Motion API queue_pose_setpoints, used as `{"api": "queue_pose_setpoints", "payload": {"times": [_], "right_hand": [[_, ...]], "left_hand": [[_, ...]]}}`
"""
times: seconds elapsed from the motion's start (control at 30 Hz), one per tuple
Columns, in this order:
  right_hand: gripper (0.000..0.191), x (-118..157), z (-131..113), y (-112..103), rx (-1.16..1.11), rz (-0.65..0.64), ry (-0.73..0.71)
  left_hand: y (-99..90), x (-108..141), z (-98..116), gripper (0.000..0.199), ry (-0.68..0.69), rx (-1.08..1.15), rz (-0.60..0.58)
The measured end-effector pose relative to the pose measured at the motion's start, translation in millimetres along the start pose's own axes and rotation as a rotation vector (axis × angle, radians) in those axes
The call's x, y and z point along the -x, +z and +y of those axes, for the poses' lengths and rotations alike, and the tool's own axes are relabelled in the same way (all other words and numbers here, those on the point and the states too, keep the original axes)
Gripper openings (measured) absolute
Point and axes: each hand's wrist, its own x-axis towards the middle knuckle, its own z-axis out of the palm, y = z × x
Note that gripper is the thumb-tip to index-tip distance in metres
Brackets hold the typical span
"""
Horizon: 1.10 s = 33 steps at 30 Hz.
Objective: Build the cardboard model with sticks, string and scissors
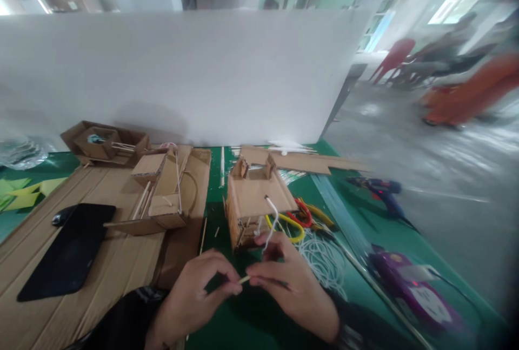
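Low over the green table, my left hand [203,285] and my right hand [287,285] meet, each pinching one end of a short thin wooden stick [244,279]. Just beyond them stands a cardboard box model [259,193] with two small upright pieces on top. A white cord [274,212] comes out of a hole in its top and hangs down to the fingers of my right hand. Whether those fingers grip the cord cannot be made out. Behind my right hand lies a tangle of white cord [322,261].
Scissors with yellow handles [298,231] and pliers with red handles [307,212] lie right of the box. Farther right are a glue gun [387,193] and a purple power strip [413,290]. Cardboard models [164,193] and a black phone [68,252] rest at left. A white partition [182,74] stands behind.
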Motion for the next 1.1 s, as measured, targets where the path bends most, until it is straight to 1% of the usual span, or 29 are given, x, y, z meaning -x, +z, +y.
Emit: {"api": "queue_pose_setpoints", "payload": {"times": [0.17,0.33,0.47,0.6,0.8,0.93,1.1], "right_hand": [[0.012,-1.6,0.4,0.0,-0.007,0.007,0.008],[0.011,-0.7,1.9,1.1,0.008,0.025,0.006],[0.011,-0.4,2.9,2.5,0.014,0.044,-0.01],[0.012,0.0,2.6,3.3,0.015,0.044,-0.011],[0.01,-0.1,3.2,4.3,0.003,0.055,-0.02],[0.009,-0.2,1.7,3.6,0.014,0.048,-0.02],[0.009,0.9,1.0,3.4,0.023,0.055,-0.03]], "left_hand": [[0.4,0.2,0.4,0.013,0.006,0.002,0.004],[-0.7,-0.7,2.4,0.009,-0.002,-0.037,0.02],[-1.0,-1.7,4.4,0.012,0.028,-0.039,0.004],[-1.0,-1.9,4.1,0.013,0.01,-0.042,0.009],[0.5,1.1,2.7,0.012,0.057,-0.034,0.005],[1.2,2.3,3.1,0.004,0.091,-0.05,0.033],[1.4,2.3,2.3,0.007,0.125,-0.06,0.023]]}}
